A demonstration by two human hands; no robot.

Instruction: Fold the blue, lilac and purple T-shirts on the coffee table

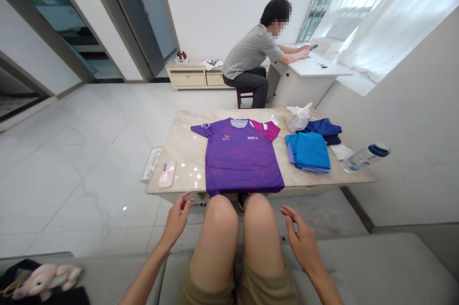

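A purple short-sleeved sports jersey (240, 161) lies flat and face up on a marble table (186, 149), its hem hanging slightly over the near edge. My left hand (177, 219) hangs open just below the table's near edge, left of the jersey, touching nothing. My right hand (301, 238) is open in the air above my right knee, further from the table. Neither hand holds anything. Beyond the jersey's right sleeve sit a folded blue garment (308, 152) and a darker navy garment (324, 128).
A white plastic bag (299, 117), a water bottle (366, 157) and a blurred pink packet (167, 174) are on the table. My knees are close to its near edge. A seated person (251, 51) works at a white desk (315, 68) beyond it.
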